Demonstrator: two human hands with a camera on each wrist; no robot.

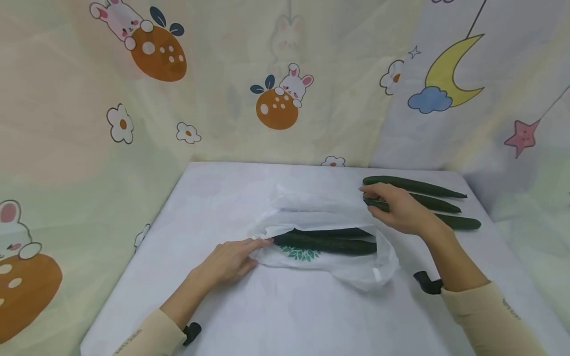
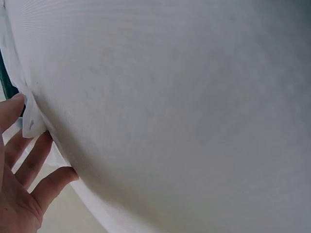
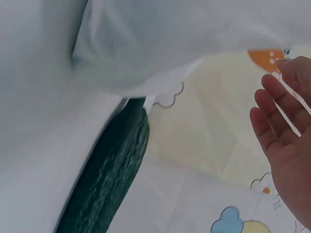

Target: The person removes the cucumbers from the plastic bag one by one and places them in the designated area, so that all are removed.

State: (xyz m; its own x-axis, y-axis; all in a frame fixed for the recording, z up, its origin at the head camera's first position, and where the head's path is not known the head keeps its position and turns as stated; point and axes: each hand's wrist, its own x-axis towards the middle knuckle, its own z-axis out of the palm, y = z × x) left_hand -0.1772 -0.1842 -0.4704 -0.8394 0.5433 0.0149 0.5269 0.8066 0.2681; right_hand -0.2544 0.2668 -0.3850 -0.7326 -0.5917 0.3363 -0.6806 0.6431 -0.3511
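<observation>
A white plastic bag (image 1: 311, 217) with a green leaf print lies on the table, its mouth facing the person. Two dark green cucumbers (image 1: 329, 244) lie side by side in the mouth. At its left corner my left hand (image 1: 231, 258) pinches the bag's edge between thumb and fingers; the left wrist view shows the thumb (image 2: 12, 109) on the plastic. My right hand (image 1: 401, 210), fingers loosely bent, hovers over the left ends of three cucumbers (image 1: 458, 221) at the right. In the right wrist view its palm (image 3: 294, 160) shows with nothing held, near a cucumber (image 3: 107, 170).
The table (image 1: 213, 198) has a white cover. Behind and beside it hangs a printed cloth (image 1: 231, 44) with rabbits, flowers and a moon. A black strap end (image 1: 428, 283) sticks out at the right wrist, and another (image 1: 192, 333) at the left.
</observation>
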